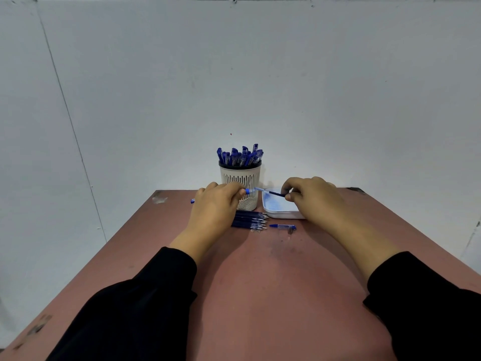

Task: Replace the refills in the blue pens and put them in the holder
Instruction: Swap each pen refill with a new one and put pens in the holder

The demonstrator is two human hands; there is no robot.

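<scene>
My left hand (pixel 217 204) grips the clear plastic pen with blue ends (pixel 249 191), fingers curled round it, in front of the cream slotted pen holder (pixel 240 179). My right hand (pixel 309 196) pinches the thin dark blue refill (pixel 276 194), which sticks out of the pen's open end above the white plastic tray (pixel 283 214).

If I tilt the refill, I think it could bend or jam. If my pinch slips, it may drop into the tray. My left wrist could bump the row of dark blue refills (pixel 250 220) lying on the reddish-brown table (pixel 260 269), or knock the holder, which is packed with blue pens.
</scene>
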